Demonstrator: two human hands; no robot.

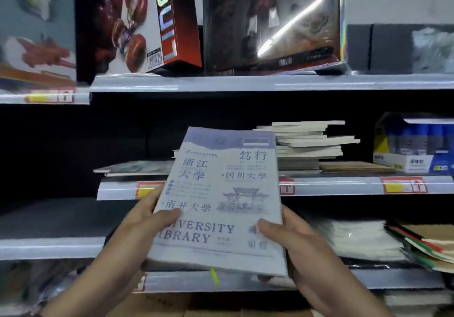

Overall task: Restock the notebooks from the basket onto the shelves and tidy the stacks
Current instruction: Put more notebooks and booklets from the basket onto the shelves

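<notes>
While two hands grip it, left hand [145, 214] and right hand [292, 240], one notebook [221, 201] is held.

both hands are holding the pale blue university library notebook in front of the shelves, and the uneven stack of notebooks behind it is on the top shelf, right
Not quite. The head view shows the left hand and right hand gripping the notebook, but the uneven stack of notebooks sits on the middle shelf, below the top shelf of boxed goods.

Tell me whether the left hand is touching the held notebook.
Touching. The head view shows the left hand with its thumb lying across the cover of the notebook near its left edge, no gap between them.
</notes>
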